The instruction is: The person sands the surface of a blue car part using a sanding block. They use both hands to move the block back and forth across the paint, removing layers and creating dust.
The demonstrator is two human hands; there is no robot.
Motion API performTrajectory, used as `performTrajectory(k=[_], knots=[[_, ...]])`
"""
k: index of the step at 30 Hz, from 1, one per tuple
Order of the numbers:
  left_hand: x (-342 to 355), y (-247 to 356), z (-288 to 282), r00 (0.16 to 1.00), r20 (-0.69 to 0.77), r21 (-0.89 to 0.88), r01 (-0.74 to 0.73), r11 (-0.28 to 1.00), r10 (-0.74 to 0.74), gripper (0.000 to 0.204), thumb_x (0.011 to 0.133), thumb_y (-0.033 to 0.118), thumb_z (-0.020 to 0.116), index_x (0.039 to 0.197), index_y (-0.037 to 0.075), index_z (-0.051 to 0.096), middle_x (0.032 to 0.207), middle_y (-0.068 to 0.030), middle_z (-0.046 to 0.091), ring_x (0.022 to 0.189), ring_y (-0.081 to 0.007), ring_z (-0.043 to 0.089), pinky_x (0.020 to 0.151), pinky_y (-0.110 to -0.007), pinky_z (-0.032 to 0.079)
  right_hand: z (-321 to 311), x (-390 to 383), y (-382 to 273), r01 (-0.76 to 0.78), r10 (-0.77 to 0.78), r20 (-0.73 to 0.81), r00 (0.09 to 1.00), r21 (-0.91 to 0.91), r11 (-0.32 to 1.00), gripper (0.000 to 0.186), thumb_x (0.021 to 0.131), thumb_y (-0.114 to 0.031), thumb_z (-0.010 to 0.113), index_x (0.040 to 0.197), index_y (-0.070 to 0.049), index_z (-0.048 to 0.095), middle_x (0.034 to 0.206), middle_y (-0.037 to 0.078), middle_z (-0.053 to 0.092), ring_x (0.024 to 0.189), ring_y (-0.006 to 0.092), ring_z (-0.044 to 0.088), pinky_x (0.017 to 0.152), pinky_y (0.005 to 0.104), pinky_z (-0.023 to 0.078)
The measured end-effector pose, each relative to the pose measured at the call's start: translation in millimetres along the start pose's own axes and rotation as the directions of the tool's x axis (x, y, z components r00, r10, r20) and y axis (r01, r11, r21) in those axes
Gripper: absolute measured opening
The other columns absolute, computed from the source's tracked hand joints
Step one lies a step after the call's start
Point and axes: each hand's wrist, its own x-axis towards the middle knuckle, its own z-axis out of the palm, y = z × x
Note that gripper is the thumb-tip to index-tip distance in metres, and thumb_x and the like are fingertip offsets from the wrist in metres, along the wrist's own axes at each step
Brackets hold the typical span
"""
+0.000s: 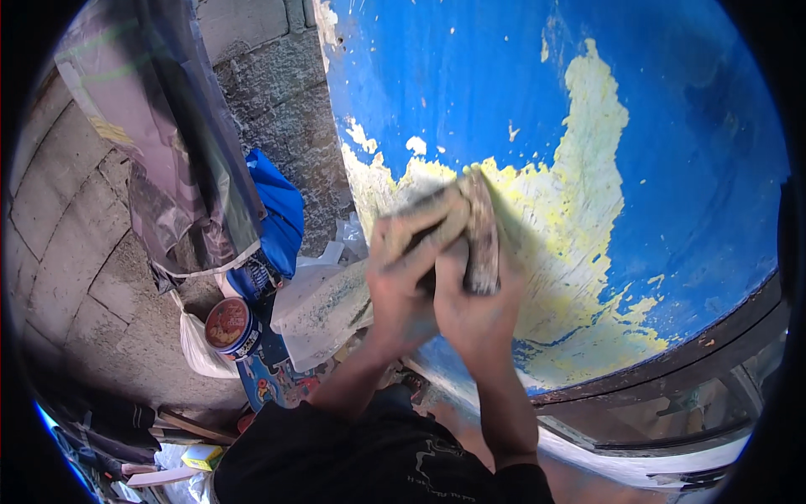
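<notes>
In front of me is a blue painted panel (pixel 470 76) with large patches worn to a pale, yellow-edged layer (pixel 579 210). My right hand (pixel 478 319) is closed around a worn, brown-and-grey block-like tool (pixel 482 244), whose upper end is against the pale patch. Pale dust covers the fingers of my left hand (pixel 407 260), which are bent and pressed at the tool's upper end. Whether a blade or abrasive sheet sits under the tool is hidden by my hands.
Left of the panel hangs a purplish plastic sheet (pixel 180 160), beside a blue bag (pixel 279 214) and a rough block wall (pixel 281 118). Below are a round tub (pixel 228 326), a white bag (pixel 201 349) and clear plastic (pixel 315 323). A dark frame edge (pixel 655 378) borders the panel.
</notes>
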Motion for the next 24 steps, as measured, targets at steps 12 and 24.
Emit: performTrajectory(k=[12,24], knots=[[-11,3,6,0.998,0.042,0.049,-0.055,0.997,0.053,0.049,0.067,0.008,0.074,0.116,0.009,0.067,0.122,-0.0060,0.061,0.101,-0.0227,0.055,0.087,-0.032,0.043,-12,-16,3,-0.247,0.247,0.010,0.969,0.051,0.968,0.028,0.080,-0.008,0.062,0.105,0.004,0.057,0.084,0.020,0.061,0.070,0.0350,0.063,0.062,0.0387,0.050],[6,7,13,0.995,-0.096,0.071,-0.025,0.997,0.032,0.045,0.068,0.011,0.074,0.112,0.006,0.068,0.119,-0.0071,0.063,0.097,-0.0225,0.056,0.087,-0.030,0.043,-11,12,-9,-0.019,0.019,-0.024,1.000,-0.012,1.000,0.029,0.079,-0.003,0.059,0.106,0.007,0.058,0.073,0.016,0.060,0.056,0.0226,0.060,0.054,0.0318,0.048]])
